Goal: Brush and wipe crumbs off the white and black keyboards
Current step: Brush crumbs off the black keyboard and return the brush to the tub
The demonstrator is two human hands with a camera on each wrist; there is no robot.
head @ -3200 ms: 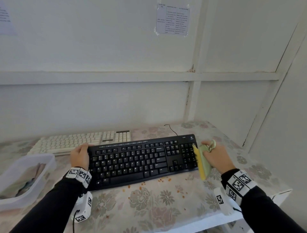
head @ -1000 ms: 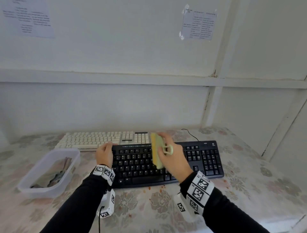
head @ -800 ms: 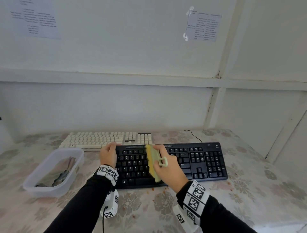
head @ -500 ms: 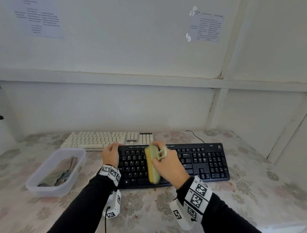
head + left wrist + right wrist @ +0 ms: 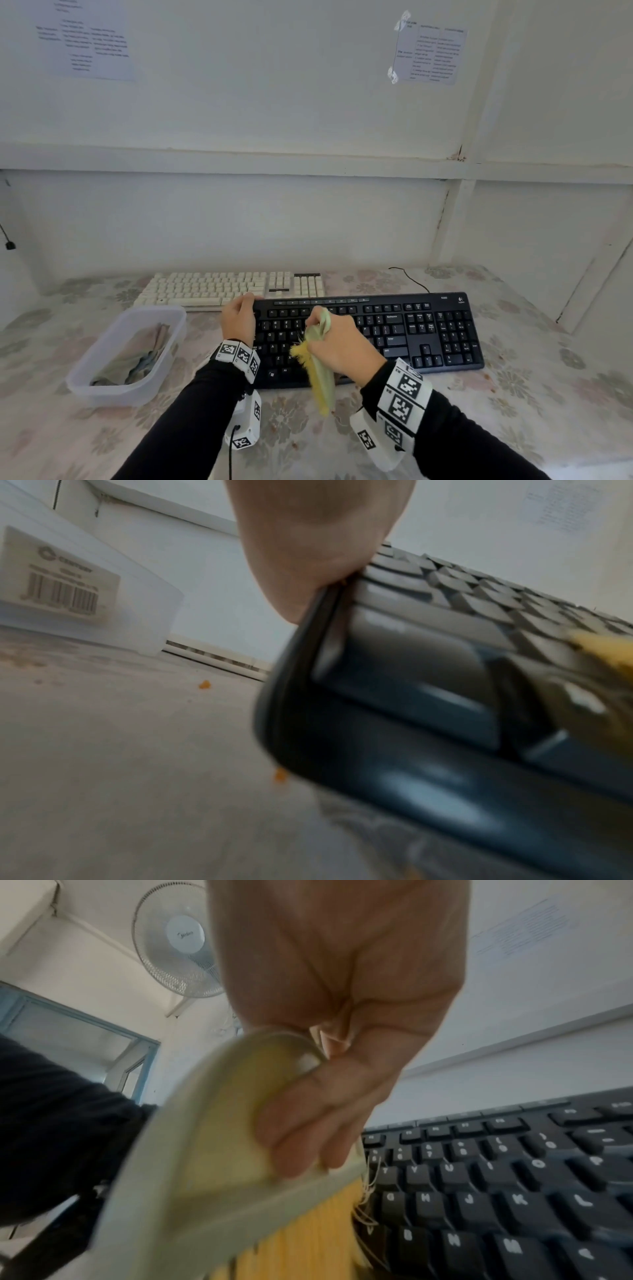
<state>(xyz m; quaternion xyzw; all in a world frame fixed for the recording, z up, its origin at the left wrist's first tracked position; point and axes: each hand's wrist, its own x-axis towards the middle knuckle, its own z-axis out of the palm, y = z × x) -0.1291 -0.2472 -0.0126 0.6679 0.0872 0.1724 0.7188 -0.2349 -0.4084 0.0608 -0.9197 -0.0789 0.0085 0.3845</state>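
While the right hand (image 5: pixel 342 346) curls its fingers (image 5: pixel 301 1139) round the pale green back of the brush (image 5: pixel 320 370), yellow bristles turned down and to the person's left, the brush lies with its long axis running from the far rows of keys toward the person, so it crosses the black keyboard (image 5: pixel 428 329) from back to front instead of lying along it. The near end of the brush hangs past the keyboard's front edge over the flowered table cover (image 5: pixel 531 394); the far end sits among the letter keys, left of the keyboard's middle. The keyboard's own long axis runs side to side, so a sweep would, I judge, go along that length with the bristle row held square to it, and the larger unswept stretch lies to the right of the brush, toward the number pad. The left hand (image 5: pixel 239 320) grips the keyboard's left end, thumb side on the rim as the left wrist view shows, and looks to be steadying it; it is the nearer hand to the white keyboard (image 5: pixel 233 287), which lies just behind the black one and offset left, touched by neither hand. A few orange crumbs (image 5: pixel 205 685) lie on the cover beside the black keyboard's left corner. A clear plastic tub (image 5: pixel 126 353) holding a cloth stands left of the left hand, well placed for that hand when wiping comes.
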